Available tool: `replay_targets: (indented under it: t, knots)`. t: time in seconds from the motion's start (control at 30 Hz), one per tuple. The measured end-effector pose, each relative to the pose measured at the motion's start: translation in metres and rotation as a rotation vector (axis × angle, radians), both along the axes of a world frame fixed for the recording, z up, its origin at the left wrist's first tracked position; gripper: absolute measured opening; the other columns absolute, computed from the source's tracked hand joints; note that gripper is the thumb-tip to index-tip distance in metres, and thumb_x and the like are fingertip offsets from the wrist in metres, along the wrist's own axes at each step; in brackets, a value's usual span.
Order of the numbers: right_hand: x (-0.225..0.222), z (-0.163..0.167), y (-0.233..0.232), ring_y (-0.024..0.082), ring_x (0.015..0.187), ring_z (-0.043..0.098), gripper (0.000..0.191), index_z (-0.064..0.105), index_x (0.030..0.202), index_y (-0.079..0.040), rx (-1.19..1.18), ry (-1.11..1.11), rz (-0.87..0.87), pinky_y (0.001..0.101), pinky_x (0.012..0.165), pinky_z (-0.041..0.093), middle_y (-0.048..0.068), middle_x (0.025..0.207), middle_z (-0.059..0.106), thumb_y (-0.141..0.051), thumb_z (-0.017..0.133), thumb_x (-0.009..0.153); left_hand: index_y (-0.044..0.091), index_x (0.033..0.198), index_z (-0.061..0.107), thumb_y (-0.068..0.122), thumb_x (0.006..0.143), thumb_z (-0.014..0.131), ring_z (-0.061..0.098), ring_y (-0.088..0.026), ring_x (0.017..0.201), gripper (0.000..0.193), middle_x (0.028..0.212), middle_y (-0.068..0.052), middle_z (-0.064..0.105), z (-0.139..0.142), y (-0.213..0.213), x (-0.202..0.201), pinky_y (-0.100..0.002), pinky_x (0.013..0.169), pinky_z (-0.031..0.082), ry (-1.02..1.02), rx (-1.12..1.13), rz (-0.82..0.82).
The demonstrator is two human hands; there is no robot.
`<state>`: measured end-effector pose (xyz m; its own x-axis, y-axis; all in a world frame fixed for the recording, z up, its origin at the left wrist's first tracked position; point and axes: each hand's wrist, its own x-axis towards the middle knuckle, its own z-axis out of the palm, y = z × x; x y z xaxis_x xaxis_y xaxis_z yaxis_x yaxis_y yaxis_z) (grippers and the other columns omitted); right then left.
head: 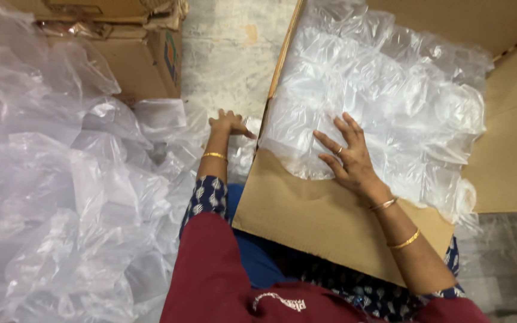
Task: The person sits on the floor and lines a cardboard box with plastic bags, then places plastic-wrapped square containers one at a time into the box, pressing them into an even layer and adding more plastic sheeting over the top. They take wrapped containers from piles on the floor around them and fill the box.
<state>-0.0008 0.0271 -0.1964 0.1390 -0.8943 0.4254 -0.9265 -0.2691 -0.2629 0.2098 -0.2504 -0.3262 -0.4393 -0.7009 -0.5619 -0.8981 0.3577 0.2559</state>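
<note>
A large open cardboard box lies in front of me, filled with a stack of clear plastic bags. My right hand rests flat on the near edge of that stack, fingers spread, a ring on one finger and bangles on the wrist. My left hand reaches out to the left of the box, fingers apart, touching loose clear plastic bags beside the box's left flap. It grips nothing that I can see.
A big heap of crumpled clear plastic bags covers the left side. Other cardboard boxes stand at the far left. A pale stone floor shows between them and the open box.
</note>
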Motion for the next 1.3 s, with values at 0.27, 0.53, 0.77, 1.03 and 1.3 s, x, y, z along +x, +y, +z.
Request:
replay_targets:
  t: [0.27,0.53,0.77,1.03,1.3]
  knots:
    - [0.006,-0.004,-0.003,0.044,0.151,0.033,0.047,0.065,0.140,-0.022,-0.060,-0.066,-0.014,0.0540,0.123,0.030,0.020,0.155,0.046,-0.030,0.071,0.094,0.034,0.165,0.024,0.039,0.059,0.080,0.051,-0.037,0.137,0.120,0.145,-0.014,0.055,-0.007,0.006,-0.014,-0.074,0.113,0.025,0.266,-0.025,-0.106]
    - [0.004,-0.006,-0.002,0.045,0.151,0.032,0.046,0.064,0.141,-0.024,-0.043,-0.056,0.003,0.0549,0.123,0.031,0.019,0.154,0.047,-0.031,0.070,0.096,0.034,0.151,0.042,0.059,0.077,0.065,0.038,-0.042,0.144,0.081,0.147,-0.012,0.052,0.012,0.006,-0.021,-0.079,0.112,0.015,0.060,0.083,-0.047]
    - [0.007,-0.007,-0.001,0.042,0.153,0.028,0.049,0.060,0.146,-0.029,-0.010,-0.007,-0.028,0.0568,0.125,0.026,0.016,0.156,0.043,-0.034,0.069,0.098,0.025,0.133,0.063,0.033,0.096,0.049,0.052,-0.038,0.131,0.041,0.127,-0.020,0.063,-0.012,0.036,-0.009,-0.082,0.110,0.019,0.035,-0.437,-0.163]
    - [0.017,0.003,0.040,0.047,0.152,0.022,0.075,0.039,0.156,-0.019,-0.074,0.014,-0.179,0.0684,0.121,0.013,0.021,0.162,0.030,-0.035,0.073,0.091,0.014,0.118,0.060,0.023,0.064,0.084,0.060,-0.040,0.110,0.059,0.112,-0.017,0.063,0.008,0.044,0.024,-0.052,0.096,0.049,0.785,-0.540,0.246]
    - [0.047,0.042,0.072,0.043,0.155,0.027,0.072,0.041,0.155,-0.015,-0.277,-0.091,-0.130,0.0615,0.129,0.025,0.017,0.162,0.035,-0.023,0.079,0.094,0.006,0.128,0.051,0.000,0.079,0.080,0.050,-0.028,0.124,0.057,0.126,-0.010,0.051,0.010,0.075,0.135,-0.041,0.113,0.039,1.503,-0.795,0.802]
